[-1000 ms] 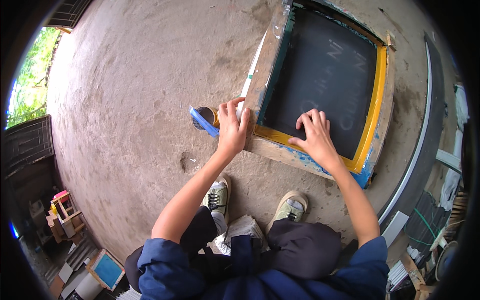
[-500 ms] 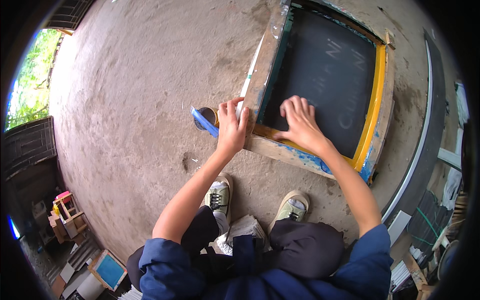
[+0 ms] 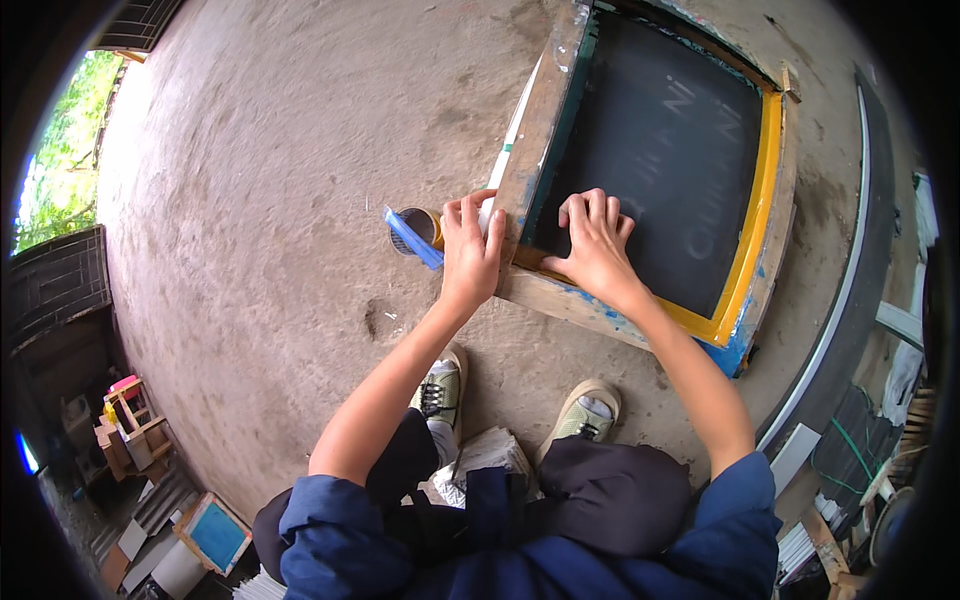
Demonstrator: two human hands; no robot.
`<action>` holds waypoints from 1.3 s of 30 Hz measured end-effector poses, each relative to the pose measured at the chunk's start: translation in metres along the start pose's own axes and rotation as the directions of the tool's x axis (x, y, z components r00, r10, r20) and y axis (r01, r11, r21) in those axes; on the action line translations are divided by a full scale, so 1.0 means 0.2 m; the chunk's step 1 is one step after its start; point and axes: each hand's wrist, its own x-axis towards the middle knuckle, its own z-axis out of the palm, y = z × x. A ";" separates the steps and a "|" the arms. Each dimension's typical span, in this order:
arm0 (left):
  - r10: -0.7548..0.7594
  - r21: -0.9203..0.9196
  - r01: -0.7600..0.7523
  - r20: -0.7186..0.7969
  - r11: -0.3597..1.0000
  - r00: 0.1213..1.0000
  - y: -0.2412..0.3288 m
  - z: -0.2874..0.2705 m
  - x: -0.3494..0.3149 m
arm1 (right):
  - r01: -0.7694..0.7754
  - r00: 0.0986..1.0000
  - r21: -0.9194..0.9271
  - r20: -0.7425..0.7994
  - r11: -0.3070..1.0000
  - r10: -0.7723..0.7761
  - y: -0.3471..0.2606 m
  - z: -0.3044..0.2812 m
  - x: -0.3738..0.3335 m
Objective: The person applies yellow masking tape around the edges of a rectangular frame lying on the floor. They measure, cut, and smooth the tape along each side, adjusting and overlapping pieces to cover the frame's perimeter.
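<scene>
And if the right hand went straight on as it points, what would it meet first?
Likely the frame's left wooden side, unless the right hand brushes the dark screen first; depth is unclear.

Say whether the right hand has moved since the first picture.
Yes: the right hand has shifted left over the dark screen, closer to the frame's left rail.
</scene>
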 end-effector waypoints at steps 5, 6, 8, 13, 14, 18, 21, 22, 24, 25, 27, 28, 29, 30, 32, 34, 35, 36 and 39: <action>0.009 0.002 -0.008 -0.013 1.000 1.000 -0.02 0.01 -0.01 | -0.081 0.995 -0.010 -0.053 0.997 0.080 -0.08 0.07 0.08; 0.017 0.012 -0.017 -0.018 1.000 1.000 -0.02 0.01 -0.01 | -0.099 0.994 -0.035 -0.059 0.994 0.097 -0.09 0.08 0.10; 0.020 0.017 -0.019 -0.021 1.000 1.000 -0.02 0.01 0.00 | -0.135 0.988 -0.090 -0.086 0.987 0.128 -0.10 0.11 0.16; 0.000 0.039 -0.001 0.016 0.999 1.000 -0.01 0.00 0.00 | -0.007 0.988 -0.062 -0.154 0.998 -0.002 -0.06 0.04 0.10; 0.024 0.041 -0.024 0.009 0.999 1.000 -0.01 0.00 0.01 | 0.058 0.991 0.048 -0.125 0.997 -0.052 -0.02 -0.01 0.06; 0.014 0.043 -0.014 0.006 0.999 1.000 -0.02 0.00 0.00 | -0.034 0.998 0.139 0.058 0.990 0.026 0.05 -0.19 -0.30; 0.014 0.046 -0.015 0.012 0.999 1.000 -0.03 0.01 -0.01 | -0.035 0.998 0.011 -0.050 0.999 0.035 -0.03 -0.15 -0.45; 0.022 0.042 -0.022 0.005 0.999 1.000 -0.03 0.01 0.00 | -0.008 0.994 -0.039 -0.106 0.999 0.003 -0.06 -0.12 -0.46; 0.005 0.041 -0.005 0.001 0.999 1.000 -0.03 0.01 0.00 | 0.010 0.996 -0.054 -0.092 0.998 -0.015 -0.09 -0.06 -0.42; 0.000 0.035 0.000 0.001 0.999 1.000 -0.03 0.01 0.00 | 0.023 0.996 -0.052 -0.089 0.998 -0.027 -0.11 -0.03 -0.40; -0.011 0.019 0.011 0.009 1.000 1.000 -0.02 0.00 0.00 | 0.048 0.994 -0.032 -0.098 0.998 -0.051 -0.16 0.01 -0.35; 0.014 0.052 -0.013 -0.004 0.999 1.000 -0.03 0.01 0.00 | 0.058 0.992 -0.016 -0.111 0.998 -0.059 -0.18 0.03 -0.33; 0.045 0.047 -0.044 -0.016 0.998 0.999 -0.03 0.01 0.00 | 0.050 0.993 0.007 -0.107 0.999 -0.049 -0.21 0.04 -0.31; 0.038 0.044 -0.038 -0.016 0.998 0.999 -0.03 0.01 0.00 | 0.074 0.988 0.024 -0.138 0.997 -0.070 -0.23 0.05 -0.29; 0.043 0.047 -0.042 -0.006 0.998 0.999 -0.04 0.01 0.00 | 0.109 0.980 0.056 -0.176 0.993 -0.097 -0.28 0.09 -0.24; 0.039 0.037 -0.039 -0.003 0.999 0.999 -0.05 0.01 0.00 | 0.160 0.969 0.073 -0.201 0.984 -0.143 -0.30 0.13 -0.20; 0.048 0.055 -0.048 0.005 0.997 0.999 -0.05 0.01 0.01 | 0.158 0.968 0.086 -0.212 0.984 -0.137 -0.30 0.14 -0.20; 0.026 0.074 -0.027 0.014 0.997 1.000 -0.05 0.01 0.01 | 0.157 0.970 0.099 -0.204 0.983 -0.134 -0.30 0.15 -0.19; 0.020 0.066 -0.022 0.026 0.998 0.999 -0.05 0.00 0.01 | 0.163 0.973 0.180 -0.189 0.970 -0.129 -0.25 0.14 -0.22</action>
